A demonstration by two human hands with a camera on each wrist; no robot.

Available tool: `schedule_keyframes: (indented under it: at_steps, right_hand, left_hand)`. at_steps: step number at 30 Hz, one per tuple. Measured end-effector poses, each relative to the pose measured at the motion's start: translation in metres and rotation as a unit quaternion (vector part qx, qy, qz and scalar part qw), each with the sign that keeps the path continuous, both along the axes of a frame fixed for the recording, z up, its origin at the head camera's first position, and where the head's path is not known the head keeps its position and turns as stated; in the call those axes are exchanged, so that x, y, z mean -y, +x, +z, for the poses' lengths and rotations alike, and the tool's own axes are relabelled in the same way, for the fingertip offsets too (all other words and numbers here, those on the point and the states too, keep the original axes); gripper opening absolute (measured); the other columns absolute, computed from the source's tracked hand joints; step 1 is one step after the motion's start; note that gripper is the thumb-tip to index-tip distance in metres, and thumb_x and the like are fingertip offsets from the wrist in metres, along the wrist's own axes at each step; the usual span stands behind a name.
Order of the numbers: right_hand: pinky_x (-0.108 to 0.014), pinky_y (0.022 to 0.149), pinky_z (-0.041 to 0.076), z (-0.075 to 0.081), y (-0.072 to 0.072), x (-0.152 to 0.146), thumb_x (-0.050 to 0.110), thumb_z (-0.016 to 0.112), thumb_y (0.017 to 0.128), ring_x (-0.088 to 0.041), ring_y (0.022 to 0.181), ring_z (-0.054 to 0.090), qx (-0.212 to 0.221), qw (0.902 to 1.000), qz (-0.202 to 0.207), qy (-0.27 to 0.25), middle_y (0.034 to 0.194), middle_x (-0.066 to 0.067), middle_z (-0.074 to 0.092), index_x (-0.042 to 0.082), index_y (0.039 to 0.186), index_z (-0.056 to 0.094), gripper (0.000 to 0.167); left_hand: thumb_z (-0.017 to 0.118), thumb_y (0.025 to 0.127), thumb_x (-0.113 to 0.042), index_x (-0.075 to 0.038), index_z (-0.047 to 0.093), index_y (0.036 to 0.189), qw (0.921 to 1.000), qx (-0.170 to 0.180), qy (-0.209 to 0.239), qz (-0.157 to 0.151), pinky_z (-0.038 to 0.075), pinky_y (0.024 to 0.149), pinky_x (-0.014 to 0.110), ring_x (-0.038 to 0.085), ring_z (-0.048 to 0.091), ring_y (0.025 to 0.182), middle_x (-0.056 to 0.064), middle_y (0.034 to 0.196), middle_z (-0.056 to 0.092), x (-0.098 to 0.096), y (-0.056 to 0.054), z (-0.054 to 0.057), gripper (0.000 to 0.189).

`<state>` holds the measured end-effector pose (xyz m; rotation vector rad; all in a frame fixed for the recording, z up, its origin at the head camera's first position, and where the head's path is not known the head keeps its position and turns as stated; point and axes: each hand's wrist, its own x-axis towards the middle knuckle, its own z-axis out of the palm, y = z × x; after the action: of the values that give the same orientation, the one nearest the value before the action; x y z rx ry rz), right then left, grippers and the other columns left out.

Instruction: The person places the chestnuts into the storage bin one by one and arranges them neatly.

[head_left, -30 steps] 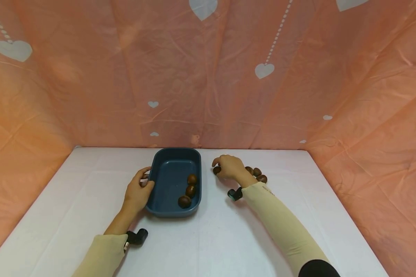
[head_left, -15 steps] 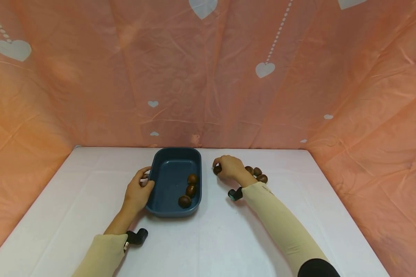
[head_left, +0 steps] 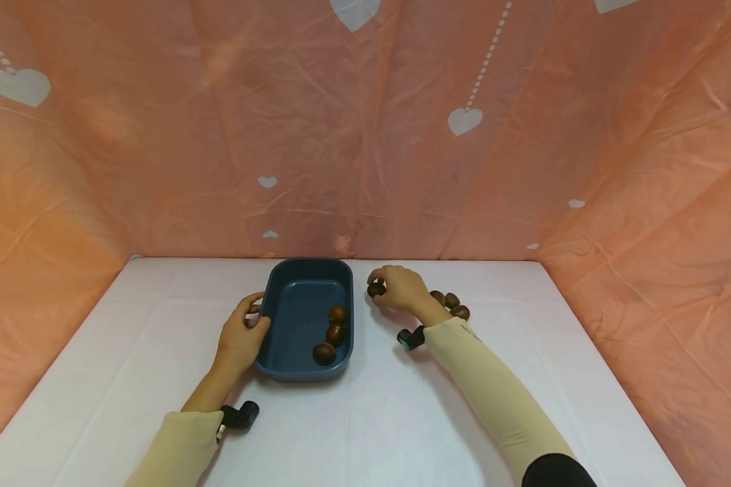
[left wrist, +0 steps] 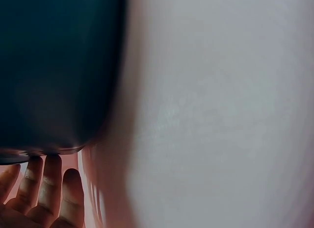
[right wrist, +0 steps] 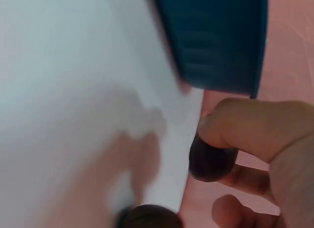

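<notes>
In the head view my left hand (head_left: 239,341) lies against the left side of a dark blue rectangular dish (head_left: 292,325), thumb and fingertips touching its edge. The left wrist view has these fingers (left wrist: 48,186) fairly straight, tips at the dish's outer side. My right hand (head_left: 405,291), to the right of the dish, pinches a dark brown chestnut (head_left: 375,289) between thumb and fingers. The right wrist view has this chestnut (right wrist: 210,161) just above the table, apart from the dish. Inside the dish, three chestnuts (head_left: 335,335) sit along its right side.
Several more chestnuts (head_left: 459,312) lie beyond my right wrist, partly hidden by it. A white cloth covers the table (head_left: 353,433). Orange curtain (head_left: 311,135) with pale hearts hangs at the back and sides.
My right hand has shifted slightly left and away from me, carrying the pinched chestnut up off the table a little. My left hand and the dish have stayed in place.
</notes>
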<state>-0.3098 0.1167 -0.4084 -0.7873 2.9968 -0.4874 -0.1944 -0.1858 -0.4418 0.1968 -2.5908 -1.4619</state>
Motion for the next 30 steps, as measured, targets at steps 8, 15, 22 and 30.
schedule_keyframes:
  at_steps: [8, 15, 22, 30]
  right_hand:
    - [-0.036, 0.071, 0.049, 0.014, 0.002, 0.012, 0.024, 0.074, 0.075, -0.016, 0.082, 0.06, -0.028, 0.998, -0.006, -0.056, 0.097, 0.004, 0.068, 0.023, 0.107, 0.07, 0.032]
    - [-0.034, 0.068, 0.049, 0.021, 0.005, 0.027, 0.026, 0.073, 0.076, -0.014, 0.082, 0.061, -0.068, 0.9955, 0.006, -0.065, 0.098, 0.003, 0.069, 0.022, 0.107, 0.069, 0.031]
    - [-0.034, 0.072, 0.051, 0.029, 0.006, 0.045, 0.028, 0.073, 0.079, -0.014, 0.086, 0.061, -0.048, 0.9962, 0.018, -0.071, 0.102, 0.004, 0.069, 0.022, 0.111, 0.069, 0.033]
    - [-0.037, 0.085, 0.05, 0.025, 0.004, 0.059, 0.026, 0.073, 0.081, -0.016, 0.099, 0.063, -0.015, 0.9976, 0.057, -0.037, 0.112, 0.003, 0.068, 0.022, 0.117, 0.068, 0.036]
  left_hand:
    - [0.051, 0.093, -0.014, -0.017, 0.046, 0.141, 1.0, 0.0, -0.005, -0.002, 0.046, 0.076, 0.029, 0.026, 0.06, 0.103, 0.017, 0.126, 0.057, 0.0, 0.0, 0.0, 0.049]
    - [0.051, 0.092, -0.013, -0.017, 0.047, 0.14, 1.0, 0.001, -0.001, -0.001, 0.046, 0.076, 0.028, 0.028, 0.061, 0.104, 0.018, 0.126, 0.057, 0.0, 0.001, -0.001, 0.049]
    - [0.051, 0.092, -0.014, -0.017, 0.046, 0.141, 0.9999, -0.003, -0.011, -0.001, 0.047, 0.076, 0.029, 0.025, 0.061, 0.101, 0.016, 0.125, 0.058, 0.002, 0.0, -0.003, 0.049]
    - [0.05, 0.092, -0.013, -0.018, 0.046, 0.141, 1.0, 0.001, -0.004, -0.001, 0.047, 0.076, 0.029, 0.024, 0.061, 0.101, 0.015, 0.126, 0.058, 0.0, -0.001, -0.002, 0.049]
